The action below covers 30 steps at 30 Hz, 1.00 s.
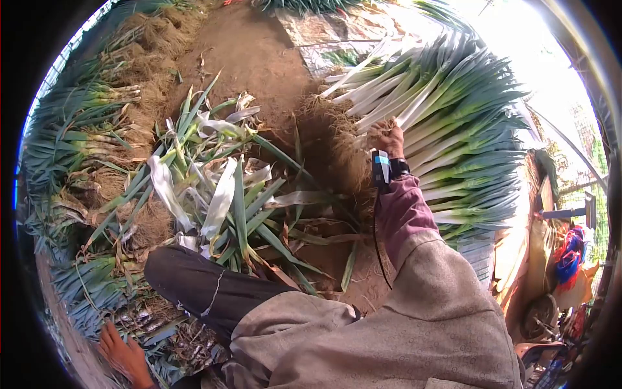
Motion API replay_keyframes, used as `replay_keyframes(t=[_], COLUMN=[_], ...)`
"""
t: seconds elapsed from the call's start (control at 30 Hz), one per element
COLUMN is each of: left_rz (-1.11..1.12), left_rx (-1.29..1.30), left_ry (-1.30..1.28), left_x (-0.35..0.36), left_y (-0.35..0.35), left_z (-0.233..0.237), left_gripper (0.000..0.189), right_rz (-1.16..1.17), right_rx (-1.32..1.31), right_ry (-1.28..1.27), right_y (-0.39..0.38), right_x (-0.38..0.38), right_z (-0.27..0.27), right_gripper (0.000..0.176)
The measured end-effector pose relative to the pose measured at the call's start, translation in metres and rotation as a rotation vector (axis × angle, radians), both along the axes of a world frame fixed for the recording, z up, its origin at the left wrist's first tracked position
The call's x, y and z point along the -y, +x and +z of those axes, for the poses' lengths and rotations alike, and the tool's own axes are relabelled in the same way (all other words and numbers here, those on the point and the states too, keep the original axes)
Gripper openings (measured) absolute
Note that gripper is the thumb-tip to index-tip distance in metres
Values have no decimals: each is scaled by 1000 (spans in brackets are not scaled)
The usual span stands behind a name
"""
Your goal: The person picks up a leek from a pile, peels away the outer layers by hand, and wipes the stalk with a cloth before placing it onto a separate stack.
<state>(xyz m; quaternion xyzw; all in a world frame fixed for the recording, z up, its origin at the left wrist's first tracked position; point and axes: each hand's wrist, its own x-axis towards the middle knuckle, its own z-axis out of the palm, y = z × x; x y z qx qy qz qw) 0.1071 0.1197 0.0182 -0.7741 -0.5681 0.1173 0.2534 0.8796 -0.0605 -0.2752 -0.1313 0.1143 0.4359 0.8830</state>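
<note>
My right hand (387,140) is closed round the white shank of a leek (421,104) at the root side of a large pile of cleaned leeks (453,142). A device with a blue label is strapped at that wrist. At the lower left, my left hand (123,355) rests with fingers apart on or beside untrimmed leeks (91,285); it holds nothing that I can see. Between the two hands lies a heap of stripped leaves (220,194), in front of my bent knee.
A long row of rooty leeks (110,129) runs along the left. Bare soil (246,52) lies at the top centre, beside a worn sheet (324,39). Red and blue cloth (571,256) hangs at the right, near a wheel (541,316).
</note>
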Motion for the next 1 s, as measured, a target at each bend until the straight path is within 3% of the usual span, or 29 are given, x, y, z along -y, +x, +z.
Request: replay_keyframes(t=[0.07,0.1,0.17,0.2,0.27,0.3,0.37,0.43,0.47,0.53,0.6,0.63,0.67,0.77,0.87,0.93,0.97,1.0], left_rz=[111,173,300,232,93,26,-108,105,213,222,148,72,-4,805,711,782,681,748], left_rx=[-1,-14,-41,32,173,80,-94,58,129,256,307,298,290,717,826,788,639,595], left_ry=[-55,-106,-207,-176,-120,-85,-6,-83,-125,-87,-59,-48,-36,-272,-25,47,141,171], left_x=[10,15,25,29,32,40,58,70,81,104,116,119,124,145,155,188,201,198], left_y=[-15,-19,-27,-48,-96,-81,-31,-52,-72,-136,-200,-230,-247,-223,-290,-286,-293,-258], left_z=[-7,-8,-9,-16,-31,-21,4,-7,-15,-41,-63,-72,-75,-55,-138,-124,-136,-122], left_gripper=[57,58,60,58,55,49,42,44,46,50,55,58,60,70,59,59,55,55], right_rz=[-231,-117,-20,28,31,120,-47,-199,-194,-51,120,178,299,436,477,416,415,500], right_rx=[108,73,140,170,541,601,815,943,888,684,622,629,797,953,1266,1645,1696,1528], right_ry=[-352,-121,-81,-65,-441,-637,-892,-1095,-1086,-966,-1013,-1144,-1059,-908,-728,-437,-311,-312], right_y=[-19,-21,-7,-2,-21,-9,-14,-24,-46,-107,-176,-209,-237,-297,-316,-315,-325,-366], right_x=[-32,-36,-59,-67,-79,-83,-93,-101,-103,-106,-119,-136,-140,-194,-260,-305,-324,-315], right_z=[33,35,43,44,92,88,75,51,22,-33,-63,-63,-60,-43,8,66,97,171], right_gripper=[44,47,44,44,46,52,51,47,44,42,45,44,44,36,36,37,38,40])
